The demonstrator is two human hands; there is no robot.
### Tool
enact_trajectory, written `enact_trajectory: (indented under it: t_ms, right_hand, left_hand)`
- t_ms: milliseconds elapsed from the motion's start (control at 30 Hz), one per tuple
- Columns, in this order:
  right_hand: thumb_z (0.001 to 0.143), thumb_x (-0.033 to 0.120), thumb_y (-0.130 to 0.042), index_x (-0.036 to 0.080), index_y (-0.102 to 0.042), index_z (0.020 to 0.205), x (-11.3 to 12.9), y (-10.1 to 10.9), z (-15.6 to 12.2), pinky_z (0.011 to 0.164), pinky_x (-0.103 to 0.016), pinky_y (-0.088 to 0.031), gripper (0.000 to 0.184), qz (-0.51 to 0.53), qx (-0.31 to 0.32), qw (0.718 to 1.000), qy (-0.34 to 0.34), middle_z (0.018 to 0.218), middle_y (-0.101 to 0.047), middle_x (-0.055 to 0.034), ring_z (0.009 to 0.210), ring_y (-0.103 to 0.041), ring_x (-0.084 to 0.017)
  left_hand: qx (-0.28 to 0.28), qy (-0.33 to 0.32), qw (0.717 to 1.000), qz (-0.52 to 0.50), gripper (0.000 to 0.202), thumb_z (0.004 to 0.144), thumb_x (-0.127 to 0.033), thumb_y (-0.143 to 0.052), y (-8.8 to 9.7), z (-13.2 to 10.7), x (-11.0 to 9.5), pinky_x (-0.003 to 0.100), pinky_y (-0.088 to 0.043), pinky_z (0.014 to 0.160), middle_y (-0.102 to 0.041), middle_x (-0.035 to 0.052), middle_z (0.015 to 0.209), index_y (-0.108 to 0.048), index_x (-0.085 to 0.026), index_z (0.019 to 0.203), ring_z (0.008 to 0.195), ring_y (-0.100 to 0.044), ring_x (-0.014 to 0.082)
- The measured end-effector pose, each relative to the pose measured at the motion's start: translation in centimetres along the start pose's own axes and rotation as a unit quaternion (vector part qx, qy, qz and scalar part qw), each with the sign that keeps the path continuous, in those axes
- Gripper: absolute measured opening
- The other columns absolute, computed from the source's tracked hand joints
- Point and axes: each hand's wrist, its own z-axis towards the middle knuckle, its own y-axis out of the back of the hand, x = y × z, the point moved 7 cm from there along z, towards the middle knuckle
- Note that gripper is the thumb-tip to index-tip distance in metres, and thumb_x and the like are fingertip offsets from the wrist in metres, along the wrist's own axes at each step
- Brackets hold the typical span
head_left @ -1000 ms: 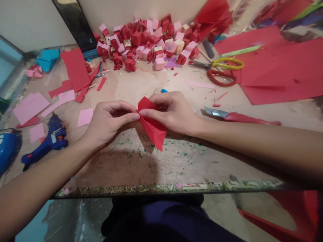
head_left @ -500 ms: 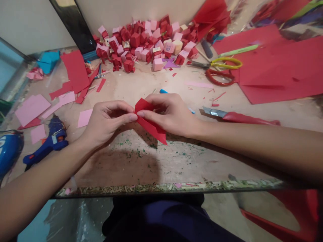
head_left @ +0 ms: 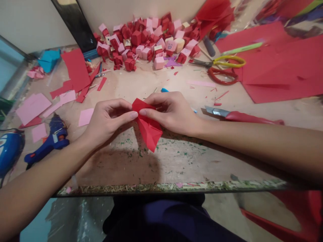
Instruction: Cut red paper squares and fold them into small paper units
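Observation:
A folded piece of red paper (head_left: 150, 132) is held above the middle of the table, its lower end pointing down toward me. My left hand (head_left: 109, 119) pinches its left edge between thumb and index finger. From the other side my right hand (head_left: 171, 112) grips it, thumb on top and the other fingers behind, partly hidden. The two thumb tips almost meet on the paper. Creases show across its lower part. Behind my right hand a small blue object (head_left: 165, 90) peeks out, mostly covered.
Folded red and pink paper cubes (head_left: 136, 38) are heaped at the back. Scissors (head_left: 222, 67), a utility knife (head_left: 242, 117) and large red sheets (head_left: 275, 74) lie to the right. Leftward are a blue glue gun (head_left: 51, 139), pink paper pieces (head_left: 34, 107) and red scraps (head_left: 75, 69).
The red paper has turned in my fingers: its lower end has swung left and down, and more of its creased face shows. Both hands keep their pinch in nearly the same place.

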Motion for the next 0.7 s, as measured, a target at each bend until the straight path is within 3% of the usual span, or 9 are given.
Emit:
enact_trajectory:
  t_ms: [133, 300, 500, 700]
  right_hand:
    - [0.090, 0.030, -0.078, 0.015, -0.074, 0.093, -0.2, 0.6, 0.2, 0.071, -0.028, -0.053, 0.016, 0.036, -0.035, 0.998, -0.041, 0.092, -0.075, -0.0041, 0.079, -0.065, -0.015]
    - [0.083, 0.025, -0.082, 0.017, -0.067, 0.087, -0.6, 1.4, 0.3, 0.064, -0.027, -0.051, 0.017, 0.082, -0.083, 0.992, -0.052, 0.082, -0.071, -0.0008, 0.070, -0.061, -0.013]
    - [0.086, 0.028, -0.082, 0.016, -0.073, 0.086, -0.4, 1.3, 0.1, 0.067, -0.028, -0.053, 0.015, 0.030, -0.083, 0.995, -0.046, 0.082, -0.074, -0.0024, 0.073, -0.065, -0.015]
    - [0.091, 0.029, -0.080, 0.015, -0.082, 0.092, 0.6, 1.0, 0.0, 0.078, -0.028, -0.057, 0.014, -0.015, -0.048, 0.998, -0.026, 0.098, -0.081, -0.0066, 0.088, -0.072, -0.018]
  left_hand:
    - [-0.025, 0.005, 0.999, -0.021, 0.022, 0.077, -0.038, -0.096, 0.3, 0.0, 0.0, 0.030, -0.065, 0.070, -0.079, 0.0027, 0.087, -0.080, -0.025, 0.083, 0.079, -0.075, 0.0194]
    - [-0.038, -0.012, 0.999, -0.033, 0.020, 0.076, -0.034, -0.096, 0.6, 0.2, -0.4, 0.029, -0.064, 0.077, -0.080, 0.0022, 0.092, -0.080, -0.024, 0.086, 0.083, -0.076, 0.0178]
    - [-0.038, 0.001, 0.999, -0.022, 0.022, 0.073, -0.033, -0.097, 0.7, 0.3, -0.2, 0.028, -0.062, 0.071, -0.079, 0.0015, 0.086, -0.079, -0.024, 0.082, 0.078, -0.075, 0.0175]
    - [-0.046, 0.026, 0.998, -0.037, 0.026, 0.071, -0.033, -0.098, 0.6, 0.2, -0.2, 0.029, -0.063, 0.075, -0.079, 0.0031, 0.088, -0.080, -0.021, 0.085, 0.080, -0.076, 0.0185]
